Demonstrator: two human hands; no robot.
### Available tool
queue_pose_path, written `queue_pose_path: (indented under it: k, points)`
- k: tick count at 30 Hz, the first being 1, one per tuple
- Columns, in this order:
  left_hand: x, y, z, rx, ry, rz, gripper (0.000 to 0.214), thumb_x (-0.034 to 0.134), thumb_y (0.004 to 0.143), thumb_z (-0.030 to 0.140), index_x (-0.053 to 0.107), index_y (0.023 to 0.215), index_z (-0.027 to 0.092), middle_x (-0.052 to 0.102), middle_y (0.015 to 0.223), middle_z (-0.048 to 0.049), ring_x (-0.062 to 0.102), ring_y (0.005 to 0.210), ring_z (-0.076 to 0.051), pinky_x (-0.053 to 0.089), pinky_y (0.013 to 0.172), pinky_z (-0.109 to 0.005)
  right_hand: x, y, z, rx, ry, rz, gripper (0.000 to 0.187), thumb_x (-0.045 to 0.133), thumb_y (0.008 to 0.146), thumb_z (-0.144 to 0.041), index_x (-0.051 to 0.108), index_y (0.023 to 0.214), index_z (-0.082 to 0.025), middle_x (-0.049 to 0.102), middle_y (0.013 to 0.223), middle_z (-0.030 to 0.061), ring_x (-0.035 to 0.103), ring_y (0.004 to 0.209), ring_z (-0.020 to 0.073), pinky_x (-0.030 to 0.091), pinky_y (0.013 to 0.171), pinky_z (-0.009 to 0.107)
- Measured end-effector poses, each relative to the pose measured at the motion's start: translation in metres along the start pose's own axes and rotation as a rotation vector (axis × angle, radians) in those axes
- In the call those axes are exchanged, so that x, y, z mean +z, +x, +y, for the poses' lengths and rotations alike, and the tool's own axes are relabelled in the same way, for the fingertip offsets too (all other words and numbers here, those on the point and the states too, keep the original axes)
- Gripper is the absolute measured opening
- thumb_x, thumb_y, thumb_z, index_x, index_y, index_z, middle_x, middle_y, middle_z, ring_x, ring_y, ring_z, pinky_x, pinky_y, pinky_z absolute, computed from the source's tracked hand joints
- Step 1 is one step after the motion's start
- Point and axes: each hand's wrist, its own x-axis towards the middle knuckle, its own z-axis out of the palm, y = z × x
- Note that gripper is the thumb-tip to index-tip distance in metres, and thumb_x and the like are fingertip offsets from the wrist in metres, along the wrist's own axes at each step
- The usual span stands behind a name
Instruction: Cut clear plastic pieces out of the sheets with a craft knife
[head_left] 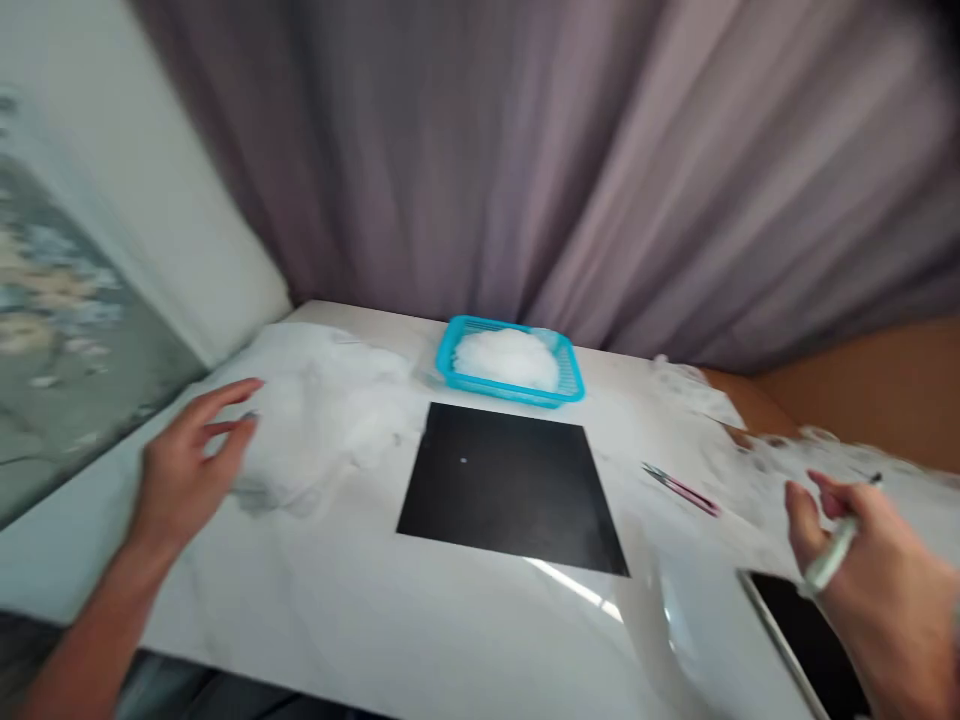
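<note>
My left hand (191, 460) is held over the left of the table, thumb and fingers apart, with nothing in it. Beside and beyond it lies a translucent white heap (322, 410), maybe thin fabric or a plastic bag. My right hand (885, 570) is closed round a slim, pale green pen-like tool (832, 555) with a dark tip; blur hides its exact kind. Just under that hand is a phone-like dark slab with a light edge (802, 640). Pink-handled thread snips (682, 489) lie to the left of my right hand.
A black rectangular sheet (517, 490) with one tiny white speck lies mid-table. Behind it stands a blue plastic basket (510, 388) holding fluffy white stuffing (506, 358). White lacy material (825, 460) spreads along the right. A purple-grey curtain (420, 160) hangs at the back.
</note>
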Motion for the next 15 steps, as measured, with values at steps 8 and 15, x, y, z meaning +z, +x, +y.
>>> queue_pose_path:
  k: [8,15]
  points:
    - [0.027,0.017,-0.004,0.123,0.469,0.012,0.043,0.052,0.091,0.045,0.063,0.127,0.024,0.062,0.135,-0.0079,0.051,0.128,-0.031,0.046,0.105,-0.045,0.034,-0.025,-0.088,-0.228,0.167,-0.303,0.038,0.039,0.094,-0.062,0.041,0.08,-0.027,0.072,0.111,0.0129,0.072,0.072,0.0306,0.051,0.062,0.042]
    - [0.047,0.033,-0.018,0.12,0.615,-0.198,0.072,0.048,0.093,0.055,0.039,0.151,0.013,0.04,0.155,-0.0197,0.037,0.141,-0.041,0.037,0.109,-0.056,0.033,-0.045,-0.1,-0.328,0.127,-0.474,0.036,0.029,0.103,-0.054,0.041,0.082,-0.027,0.063,0.071,0.0013,0.062,0.057,0.021,0.04,0.052,0.03]
